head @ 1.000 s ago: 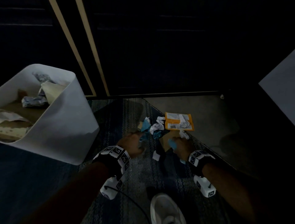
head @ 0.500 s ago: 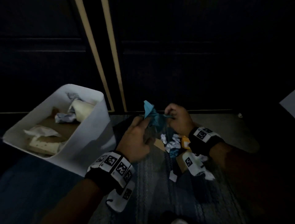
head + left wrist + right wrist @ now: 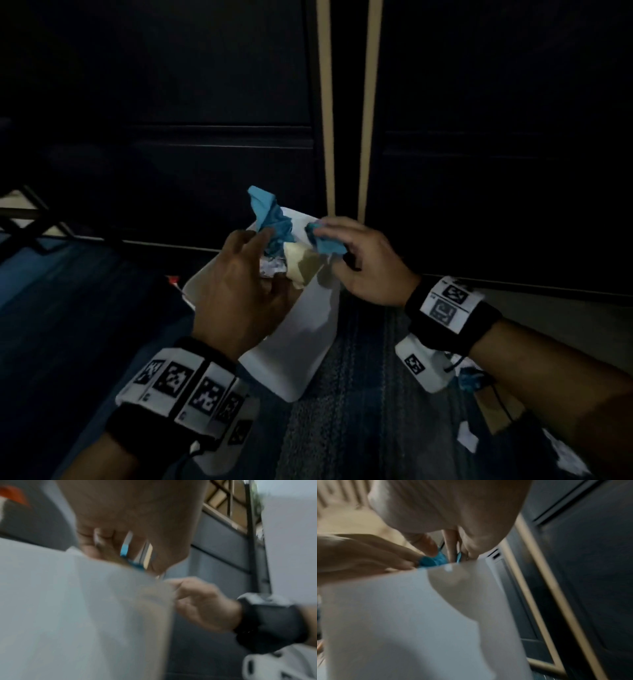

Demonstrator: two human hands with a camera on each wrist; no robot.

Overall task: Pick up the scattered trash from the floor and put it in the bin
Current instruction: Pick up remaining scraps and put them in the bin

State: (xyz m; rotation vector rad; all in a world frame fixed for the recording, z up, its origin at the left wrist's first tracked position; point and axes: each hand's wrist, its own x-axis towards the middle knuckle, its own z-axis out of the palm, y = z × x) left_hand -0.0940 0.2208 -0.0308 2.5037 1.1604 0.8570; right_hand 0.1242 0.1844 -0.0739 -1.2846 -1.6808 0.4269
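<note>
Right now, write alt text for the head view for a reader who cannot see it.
Two hands hold crumpled blue paper over a white bin: the left hand grips a larger wad, the right hand pinches a smaller piece. The bin already holds pale paper scraps, and more scraps lie on the dim carpet at lower right.

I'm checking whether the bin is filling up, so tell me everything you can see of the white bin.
The white bin looks like smooth plastic, with straight walls and rounded corners, open at the top. It stands upright on the dark carpet before a dark cabinet. Inside, near the rim, lie crumpled white paper and a cream piece. Both hands hold blue paper just above its opening; whether they touch the rim is unclear.
</note>
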